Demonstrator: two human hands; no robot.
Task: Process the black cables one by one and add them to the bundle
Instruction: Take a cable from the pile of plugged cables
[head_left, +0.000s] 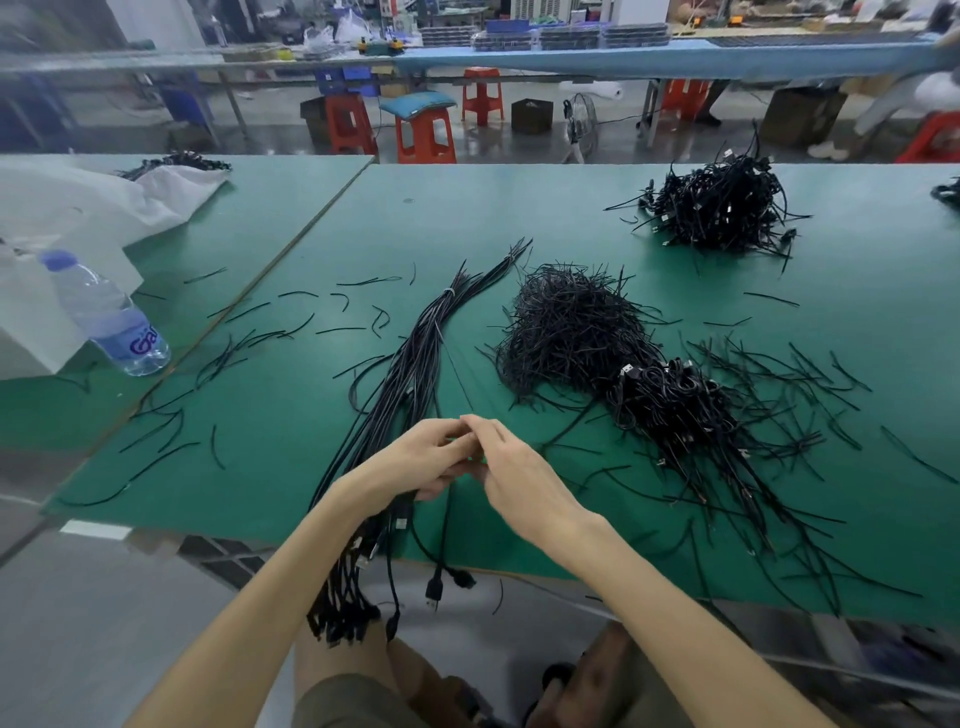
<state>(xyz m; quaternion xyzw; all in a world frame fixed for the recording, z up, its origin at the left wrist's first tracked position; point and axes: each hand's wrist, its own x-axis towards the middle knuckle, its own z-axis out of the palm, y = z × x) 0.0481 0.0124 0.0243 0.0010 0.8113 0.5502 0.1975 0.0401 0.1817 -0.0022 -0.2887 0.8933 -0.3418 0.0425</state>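
at the tabletop (519, 208) edge: bundle (410, 364) lies lengthwise, plugs overhanging
left hand (423, 460): grips one black cable (447, 525) steady
right hand (511, 467): pinches it

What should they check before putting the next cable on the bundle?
1. Cable gripped: the left hand and right hand meet over a cable that hangs below them, but the grip is hidden. Cannot tell.
2. Bundle in reach: it lies under the left hand. Ok.
3. Bundle tied: a pale tie wraps its far part. Ok.
4. Bundle fully on the table: its plugs hang over the near edge. Not ok.
5. More cables ready: a pile sits right of the hands. Ok.
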